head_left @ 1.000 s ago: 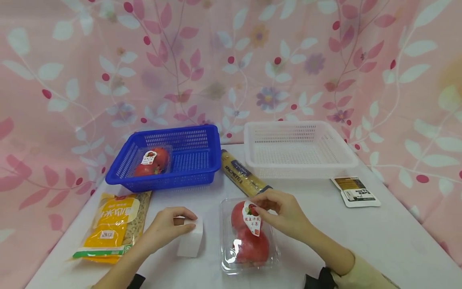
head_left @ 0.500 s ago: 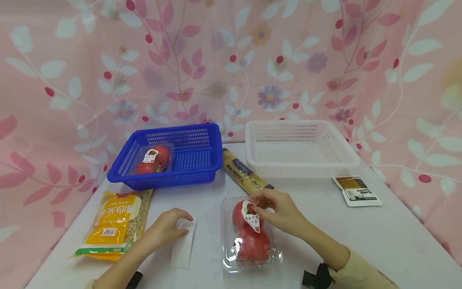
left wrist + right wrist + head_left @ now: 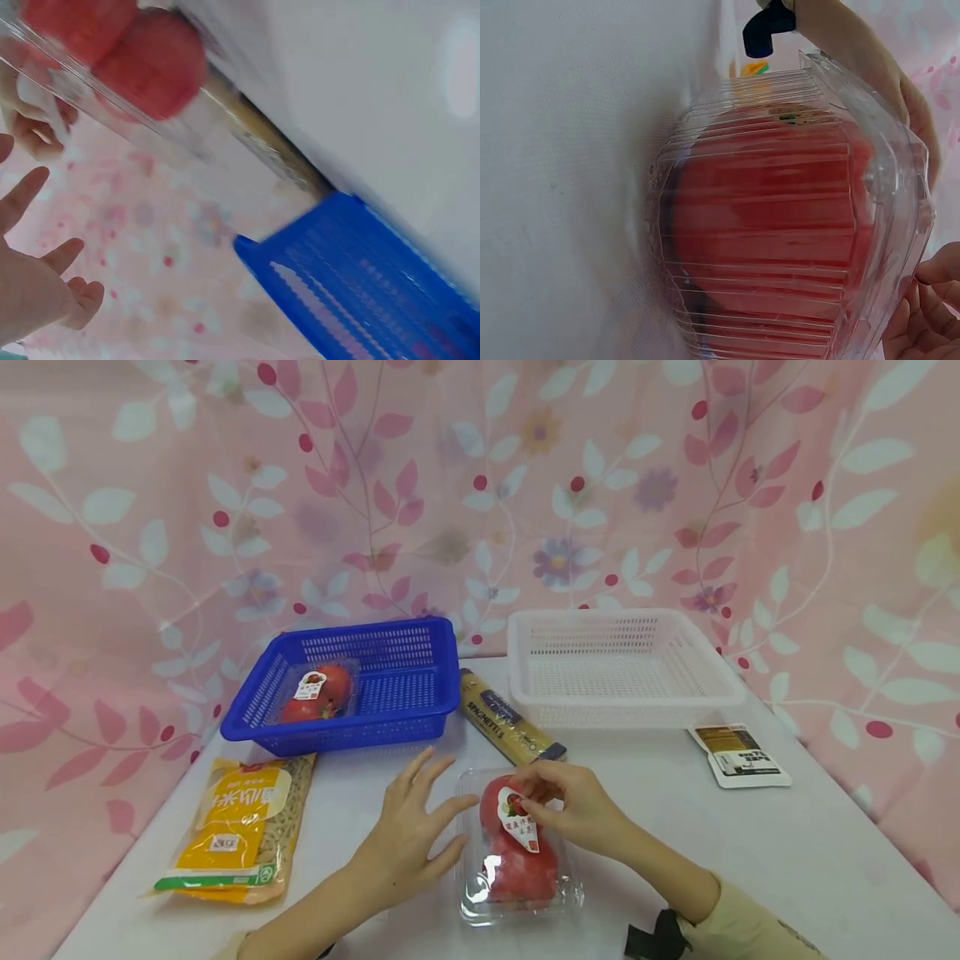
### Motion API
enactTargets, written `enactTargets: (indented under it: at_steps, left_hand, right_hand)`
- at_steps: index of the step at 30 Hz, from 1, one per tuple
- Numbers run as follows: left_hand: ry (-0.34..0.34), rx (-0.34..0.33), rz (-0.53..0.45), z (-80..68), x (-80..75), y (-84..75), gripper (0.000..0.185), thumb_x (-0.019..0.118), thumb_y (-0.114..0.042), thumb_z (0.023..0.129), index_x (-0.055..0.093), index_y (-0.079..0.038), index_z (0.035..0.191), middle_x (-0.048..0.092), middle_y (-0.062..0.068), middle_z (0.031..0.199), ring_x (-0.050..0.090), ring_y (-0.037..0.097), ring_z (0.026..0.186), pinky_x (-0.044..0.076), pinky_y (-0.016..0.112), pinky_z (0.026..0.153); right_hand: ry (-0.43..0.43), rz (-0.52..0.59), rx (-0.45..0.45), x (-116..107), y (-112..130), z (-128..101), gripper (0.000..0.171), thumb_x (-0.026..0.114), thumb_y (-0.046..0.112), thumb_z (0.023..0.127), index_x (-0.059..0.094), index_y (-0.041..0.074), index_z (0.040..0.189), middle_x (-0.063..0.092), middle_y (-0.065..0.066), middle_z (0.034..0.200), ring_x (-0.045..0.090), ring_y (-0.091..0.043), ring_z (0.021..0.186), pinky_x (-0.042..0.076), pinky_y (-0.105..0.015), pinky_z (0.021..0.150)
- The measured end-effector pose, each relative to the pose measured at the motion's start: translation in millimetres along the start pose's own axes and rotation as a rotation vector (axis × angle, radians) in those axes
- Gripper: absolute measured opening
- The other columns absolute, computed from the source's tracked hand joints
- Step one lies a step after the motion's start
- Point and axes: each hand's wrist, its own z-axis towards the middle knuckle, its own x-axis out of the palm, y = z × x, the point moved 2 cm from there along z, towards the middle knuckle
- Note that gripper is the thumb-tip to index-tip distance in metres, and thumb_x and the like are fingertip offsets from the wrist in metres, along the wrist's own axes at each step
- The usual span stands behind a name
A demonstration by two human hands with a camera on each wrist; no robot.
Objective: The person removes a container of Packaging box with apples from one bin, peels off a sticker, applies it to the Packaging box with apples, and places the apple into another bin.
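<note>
Since a second ago, when my left hand (image 3: 405,847) rested on a white block that I no longer see, that hand has come across with fingers spread and now sits against the left side of the clear plastic clamshell of red tomatoes (image 3: 519,852) on the white table (image 3: 787,860). My right hand (image 3: 577,806) pinches the pack's white label (both hands on it, so I judge a lift is near). Behind stand a blue slotted plastic basket (image 3: 405,693) and a white slotted plastic basket (image 3: 622,668).
</note>
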Motion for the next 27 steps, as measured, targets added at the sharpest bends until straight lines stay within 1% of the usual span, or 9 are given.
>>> enactTargets:
  at_steps: [4, 6, 8, 11, 14, 17, 21, 27]
  left_hand:
    - [0.066, 0.106, 0.037, 5.3, 4.8, -18.4, 0.038, 0.053, -0.039, 0.086, 0.059, -0.022, 0.119, 0.022, 0.017, 0.146, 0.011, 0.038, 0.134, 0.019, 0.055, 0.099]
    - [0.096, 0.139, 0.058, 7.4, 8.5, -23.4, 0.040, 0.052, -0.043, 0.086, 0.058, -0.024, 0.121, 0.020, 0.016, 0.148, 0.009, 0.037, 0.135, 0.017, 0.054, 0.100]
    - [0.125, 0.157, 0.075, 8.7, 12.7, -26.4, 0.043, 0.052, -0.046, 0.086, 0.057, -0.025, 0.123, 0.018, 0.015, 0.149, 0.008, 0.036, 0.136, 0.016, 0.054, 0.100]
    - [0.163, 0.156, 0.087, 9.7, 19.0, -28.4, 0.046, 0.051, -0.049, 0.085, 0.055, -0.026, 0.124, 0.016, 0.016, 0.150, 0.005, 0.035, 0.136, 0.016, 0.055, 0.100]
    - [0.197, 0.138, 0.077, 9.4, 23.5, -29.0, 0.047, 0.050, -0.050, 0.086, 0.054, -0.027, 0.126, 0.011, 0.015, 0.151, 0.002, 0.035, 0.137, 0.015, 0.056, 0.101]
    - [0.216, 0.118, 0.060, 8.6, 25.4, -29.1, 0.043, 0.050, -0.050, 0.085, 0.056, -0.028, 0.121, 0.010, 0.014, 0.151, 0.001, 0.034, 0.137, 0.013, 0.054, 0.102]
    - [0.231, 0.098, 0.046, 6.5, 25.0, -29.3, 0.033, 0.051, -0.050, 0.085, 0.057, -0.030, 0.111, 0.013, 0.013, 0.151, 0.000, 0.032, 0.137, 0.011, 0.051, 0.103]
    - [0.210, 0.110, 0.046, 3.8, 21.6, -29.2, 0.028, 0.056, -0.047, 0.083, 0.059, -0.029, 0.104, 0.014, 0.013, 0.150, 0.004, 0.035, 0.137, 0.018, 0.054, 0.099]
  right_hand:
    - [-0.003, -0.017, -0.034, 4.7, -17.6, -1.6, 0.027, 0.067, -0.011, 0.075, 0.063, -0.001, 0.099, 0.064, -0.007, 0.081, 0.060, -0.016, 0.070, 0.053, -0.026, 0.060]
    - [-0.003, -0.029, -0.040, 6.3, -24.2, -2.5, 0.027, 0.068, -0.008, 0.075, 0.063, 0.001, 0.100, 0.064, -0.004, 0.082, 0.060, -0.012, 0.071, 0.053, -0.025, 0.060]
    - [-0.003, -0.035, -0.044, 6.7, -26.2, -3.3, 0.027, 0.068, -0.007, 0.076, 0.063, 0.003, 0.101, 0.064, -0.002, 0.083, 0.059, -0.010, 0.072, 0.053, -0.024, 0.061]
    - [-0.003, -0.040, -0.058, 6.8, -26.7, -4.3, 0.027, 0.068, -0.007, 0.076, 0.063, 0.004, 0.101, 0.063, -0.001, 0.084, 0.059, -0.010, 0.073, 0.053, -0.023, 0.060]
    - [0.004, -0.044, -0.057, 7.3, -26.5, -4.7, 0.027, 0.067, -0.007, 0.076, 0.063, 0.005, 0.100, 0.063, -0.001, 0.084, 0.060, -0.011, 0.074, 0.053, -0.023, 0.061]
    - [0.017, -0.058, -0.044, 8.2, -26.7, -4.7, 0.027, 0.067, -0.007, 0.076, 0.063, 0.007, 0.099, 0.063, 0.000, 0.085, 0.060, -0.011, 0.074, 0.053, -0.023, 0.061]
    - [0.028, -0.086, -0.036, 8.8, -27.7, -4.5, 0.027, 0.067, -0.007, 0.076, 0.063, 0.008, 0.098, 0.063, 0.001, 0.086, 0.059, -0.009, 0.074, 0.052, -0.022, 0.061]
    - [0.016, -0.130, -0.056, 9.1, -28.9, -3.6, 0.025, 0.069, -0.006, 0.075, 0.063, 0.007, 0.095, 0.063, 0.001, 0.084, 0.059, -0.007, 0.072, 0.052, -0.020, 0.060]
